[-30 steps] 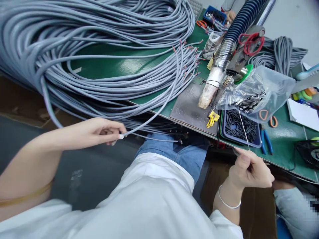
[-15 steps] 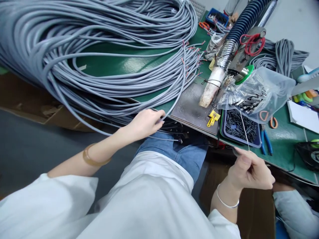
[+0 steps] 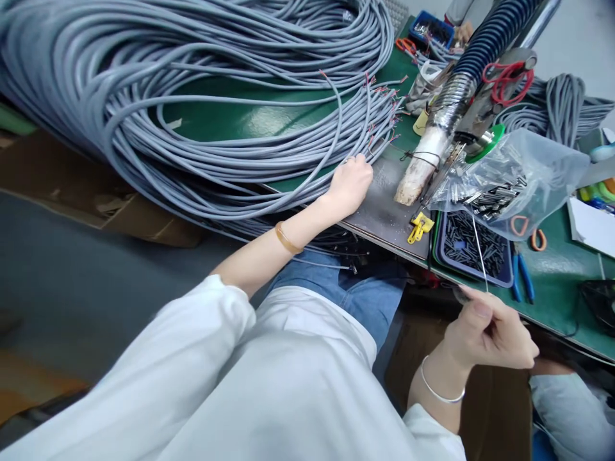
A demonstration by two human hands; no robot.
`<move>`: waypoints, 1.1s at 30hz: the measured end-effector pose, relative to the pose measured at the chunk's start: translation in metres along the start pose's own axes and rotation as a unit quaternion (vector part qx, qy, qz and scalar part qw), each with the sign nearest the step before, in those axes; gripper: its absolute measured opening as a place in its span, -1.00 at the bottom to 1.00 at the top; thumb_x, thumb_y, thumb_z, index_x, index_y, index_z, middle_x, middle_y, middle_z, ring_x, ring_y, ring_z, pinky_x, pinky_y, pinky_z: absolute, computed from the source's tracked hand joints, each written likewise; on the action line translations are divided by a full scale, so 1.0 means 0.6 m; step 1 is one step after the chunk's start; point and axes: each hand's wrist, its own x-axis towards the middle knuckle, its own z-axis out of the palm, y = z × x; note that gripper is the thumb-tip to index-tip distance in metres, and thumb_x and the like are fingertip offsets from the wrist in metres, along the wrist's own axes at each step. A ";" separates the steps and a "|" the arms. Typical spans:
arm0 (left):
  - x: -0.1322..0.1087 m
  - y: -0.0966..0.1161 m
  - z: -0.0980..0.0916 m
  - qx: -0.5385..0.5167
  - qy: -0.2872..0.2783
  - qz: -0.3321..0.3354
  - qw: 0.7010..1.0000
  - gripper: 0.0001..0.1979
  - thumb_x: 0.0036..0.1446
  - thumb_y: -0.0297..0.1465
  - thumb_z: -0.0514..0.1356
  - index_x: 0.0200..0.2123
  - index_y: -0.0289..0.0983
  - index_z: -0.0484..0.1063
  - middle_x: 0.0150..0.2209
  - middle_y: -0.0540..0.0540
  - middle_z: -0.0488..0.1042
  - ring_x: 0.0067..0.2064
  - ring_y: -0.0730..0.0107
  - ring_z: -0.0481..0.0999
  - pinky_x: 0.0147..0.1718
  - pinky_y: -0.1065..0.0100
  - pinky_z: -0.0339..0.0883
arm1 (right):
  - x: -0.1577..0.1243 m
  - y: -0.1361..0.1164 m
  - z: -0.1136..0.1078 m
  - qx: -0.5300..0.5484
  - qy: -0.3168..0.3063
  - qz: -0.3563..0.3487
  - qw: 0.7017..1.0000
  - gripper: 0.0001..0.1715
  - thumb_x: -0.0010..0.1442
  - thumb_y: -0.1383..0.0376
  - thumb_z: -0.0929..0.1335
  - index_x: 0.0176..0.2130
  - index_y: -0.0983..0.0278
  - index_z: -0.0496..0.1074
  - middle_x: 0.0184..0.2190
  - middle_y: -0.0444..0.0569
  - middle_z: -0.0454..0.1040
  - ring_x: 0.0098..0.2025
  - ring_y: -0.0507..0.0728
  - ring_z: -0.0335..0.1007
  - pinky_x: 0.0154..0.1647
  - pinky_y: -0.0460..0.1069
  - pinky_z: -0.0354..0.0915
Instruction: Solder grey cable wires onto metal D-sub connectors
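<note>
My left hand (image 3: 350, 182) lies at the front edge of a fan of grey cables (image 3: 250, 157), close to their stripped ends with reddish wires. Its fingers are curled closed on a grey cable there; the fingertips are hidden behind the knuckles. My right hand (image 3: 490, 326) is pinched shut on a thin silvery wire (image 3: 479, 246), looking like solder wire, in front of the table edge. That wire runs up past the blue tray (image 3: 507, 280) of black pieces toward the green-rimmed spool (image 3: 492, 142).
A ribbed black hose (image 3: 500, 41) with a white-wrapped end slants over the bench. Beside it are a clear bag (image 3: 552, 160) of metal connectors, a yellow clip (image 3: 421, 227) and blue-handled pliers (image 3: 521, 275). Large cable coils (image 3: 202, 38) cover the left. Another person's sleeve (image 3: 571, 403) shows at lower right.
My left hand has moved up and right, from below the table edge onto the cable ends. One cable end now sticks up further left. My right hand has kept its pinch on the wire.
</note>
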 end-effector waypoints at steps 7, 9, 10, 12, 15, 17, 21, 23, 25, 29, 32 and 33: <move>-0.030 -0.044 0.004 -0.183 0.126 -0.050 0.974 -0.82 0.14 -0.52 0.14 -0.20 -0.35 0.49 -0.18 -0.28 0.54 -0.16 0.14 0.55 -0.12 0.18 0.38 | -0.014 0.015 -0.001 -0.011 0.024 0.021 0.999 -0.66 0.31 0.11 0.40 -0.36 0.23 0.68 -0.65 -0.08 0.53 -0.59 0.09 0.49 -0.48 -0.01 0.38; -0.058 -0.051 -0.014 -0.347 0.199 -0.072 0.914 -0.85 0.16 -0.49 0.17 -0.19 -0.29 0.48 -0.27 -0.16 0.51 -0.32 0.32 0.51 -0.26 0.27 0.41 | -0.014 0.015 0.003 -0.012 0.028 0.022 0.999 -0.68 0.31 0.12 0.41 -0.36 0.22 0.68 -0.67 -0.09 0.51 -0.59 0.09 0.48 -0.50 -0.01 0.37; -0.074 -0.051 -0.026 -0.436 0.197 -0.072 0.875 -0.86 0.20 -0.45 0.16 -0.18 -0.26 0.48 -0.34 -0.11 0.48 -0.41 0.40 0.47 -0.36 0.33 0.39 | -0.012 0.013 0.005 -0.007 0.024 0.026 0.999 -0.69 0.30 0.12 0.41 -0.35 0.22 0.68 -0.67 -0.09 0.51 -0.59 0.09 0.48 -0.51 -0.01 0.37; -0.103 -0.042 -0.053 -0.591 0.090 -0.028 0.801 -0.86 0.21 -0.35 0.22 -0.18 -0.23 0.50 -0.45 -0.03 0.44 -0.53 0.47 0.39 -0.49 0.40 0.34 | -0.005 0.007 0.011 0.015 0.017 0.041 0.999 -0.69 0.30 0.10 0.41 -0.33 0.22 0.68 -0.68 -0.10 0.49 -0.62 0.09 0.45 -0.56 -0.01 0.33; -0.131 -0.017 -0.078 -0.678 -0.223 0.094 0.695 -0.79 0.10 -0.27 0.36 -0.24 -0.29 0.58 -0.47 -0.08 0.51 -0.50 0.44 0.45 -0.50 0.41 0.39 | 0.009 -0.008 0.023 0.043 0.030 0.084 0.995 -0.63 0.29 0.03 0.40 -0.36 0.21 0.66 -0.68 -0.11 0.45 -0.66 0.09 0.39 -0.61 0.02 0.29; -0.137 0.002 -0.070 -0.663 -0.383 0.159 0.623 -0.78 0.05 -0.28 0.41 -0.29 -0.32 0.63 -0.46 -0.16 0.56 -0.46 0.39 0.49 -0.46 0.40 0.43 | 0.017 -0.022 0.032 0.060 0.053 0.105 0.991 -0.61 0.29 0.00 0.39 -0.37 0.19 0.64 -0.69 -0.13 0.41 -0.68 0.07 0.35 -0.62 0.02 0.28; -0.141 0.041 -0.014 -0.742 -0.350 0.072 0.567 -0.72 0.06 -0.25 0.43 -0.23 -0.32 0.64 -0.55 -0.05 0.48 -0.59 0.58 0.30 -0.62 0.51 0.18 | 0.018 -0.045 0.043 0.087 0.028 0.135 0.987 -0.69 0.33 0.09 0.37 -0.35 0.17 0.61 -0.63 -0.15 0.45 -0.69 0.01 0.27 -0.62 -0.01 0.24; -0.146 0.058 0.010 -0.779 -0.285 0.010 0.558 -0.68 0.09 -0.24 0.42 -0.15 -0.31 0.63 -0.54 -0.01 0.48 -0.62 0.64 0.23 -0.66 0.54 0.06 | 0.012 -0.050 0.047 0.089 -0.020 0.173 0.981 -0.72 0.34 0.15 0.36 -0.34 0.17 0.60 -0.63 -0.17 0.42 -0.68 -0.02 0.25 -0.58 -0.03 0.22; -0.153 0.070 0.023 -0.791 -0.233 -0.034 0.564 -0.69 0.11 -0.26 0.41 -0.12 -0.32 0.64 -0.54 0.01 0.47 -0.61 0.66 0.22 -0.66 0.56 0.02 | 0.007 -0.052 0.051 0.094 -0.074 0.223 0.967 -0.73 0.35 0.19 0.36 -0.34 0.18 0.60 -0.64 -0.20 0.37 -0.65 -0.05 0.22 -0.55 -0.06 0.17; -0.161 0.083 0.024 -0.771 -0.163 -0.061 0.613 -0.74 0.09 -0.30 0.41 -0.18 -0.33 0.69 -0.47 -0.04 0.56 -0.53 0.62 0.33 -0.57 0.55 0.20 | 0.005 -0.049 0.060 0.121 -0.175 0.309 0.927 -0.71 0.35 0.17 0.36 -0.34 0.24 0.58 -0.57 -0.18 0.37 -0.56 -0.05 0.19 -0.53 -0.07 0.07; -0.160 0.088 0.024 -0.749 -0.119 -0.051 0.650 -0.78 0.08 -0.35 0.40 -0.22 -0.34 0.69 -0.35 -0.11 0.65 -0.45 0.54 0.45 -0.49 0.53 0.31 | 0.005 -0.047 0.065 0.164 -0.208 0.349 0.899 -0.76 0.30 0.16 0.40 -0.30 0.25 0.58 -0.43 -0.14 0.45 -0.56 -0.08 0.11 -0.56 -0.07 0.01; -0.159 0.089 0.025 -0.742 -0.108 -0.047 0.659 -0.80 0.09 -0.36 0.39 -0.23 -0.34 0.69 -0.33 -0.12 0.66 -0.42 0.53 0.48 -0.47 0.53 0.32 | 0.004 -0.047 0.066 0.179 -0.213 0.363 0.889 -0.79 0.28 0.16 0.42 -0.27 0.25 0.59 -0.39 -0.13 0.46 -0.57 -0.10 0.07 -0.58 -0.08 -0.03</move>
